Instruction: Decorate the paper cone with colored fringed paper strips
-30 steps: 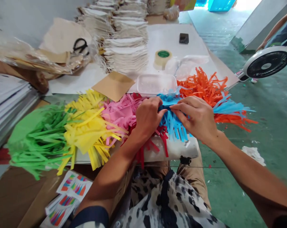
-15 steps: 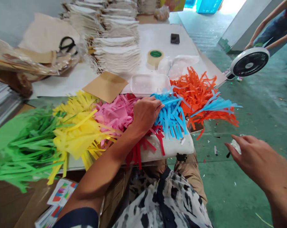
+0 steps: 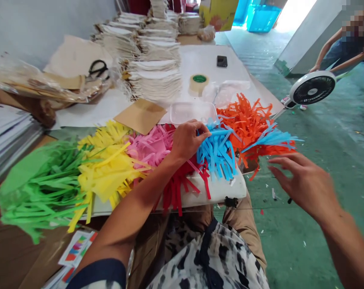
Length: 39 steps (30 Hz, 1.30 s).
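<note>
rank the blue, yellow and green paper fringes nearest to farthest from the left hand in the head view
1. Blue paper fringe: at the fingertips of the left hand, on its right.
2. Yellow paper fringe: left of the hand.
3. Green paper fringe: farther left, beyond the yellow.

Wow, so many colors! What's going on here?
A person's left hand rests on fringed blue paper, right beside fringed pink paper. Their right hand is open in the air near fringed orange paper. Green and yellow fringes lie further left. Another person is behind a small white fan.
</note>
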Each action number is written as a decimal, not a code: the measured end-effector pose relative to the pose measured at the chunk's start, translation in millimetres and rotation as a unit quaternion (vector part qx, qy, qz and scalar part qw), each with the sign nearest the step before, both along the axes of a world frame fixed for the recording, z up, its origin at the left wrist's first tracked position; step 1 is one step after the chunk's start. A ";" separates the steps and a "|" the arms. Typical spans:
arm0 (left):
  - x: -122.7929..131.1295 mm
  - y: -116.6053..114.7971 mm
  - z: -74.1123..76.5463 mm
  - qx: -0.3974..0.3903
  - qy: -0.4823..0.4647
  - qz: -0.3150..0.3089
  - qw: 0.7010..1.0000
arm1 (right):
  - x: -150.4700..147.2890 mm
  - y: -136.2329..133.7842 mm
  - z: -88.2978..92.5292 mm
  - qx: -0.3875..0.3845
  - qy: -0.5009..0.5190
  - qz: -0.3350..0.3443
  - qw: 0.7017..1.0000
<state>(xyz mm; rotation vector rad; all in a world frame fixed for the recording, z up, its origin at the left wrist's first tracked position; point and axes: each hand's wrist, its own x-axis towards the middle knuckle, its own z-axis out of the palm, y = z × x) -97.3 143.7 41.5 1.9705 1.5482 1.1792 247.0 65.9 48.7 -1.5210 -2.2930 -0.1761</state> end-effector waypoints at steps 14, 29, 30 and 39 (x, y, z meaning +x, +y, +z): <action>-15.5 5.0 1.8 -0.055 -0.244 -0.018 0.968 | -149.1 115.1 7.6 -0.029 0.254 0.214 0.943; -15.9 -5.0 -17.7 -0.024 -0.028 0.027 0.999 | -146.6 107.8 55.8 0.006 0.285 0.229 0.931; -17.0 -5.0 -17.8 -0.022 -0.008 0.036 0.999 | -143.9 105.8 62.8 0.037 0.301 0.219 0.927; -7.4 -16.7 31.3 0.050 -0.131 0.073 0.987 | -130.0 130.6 124.7 0.129 0.337 0.044 0.932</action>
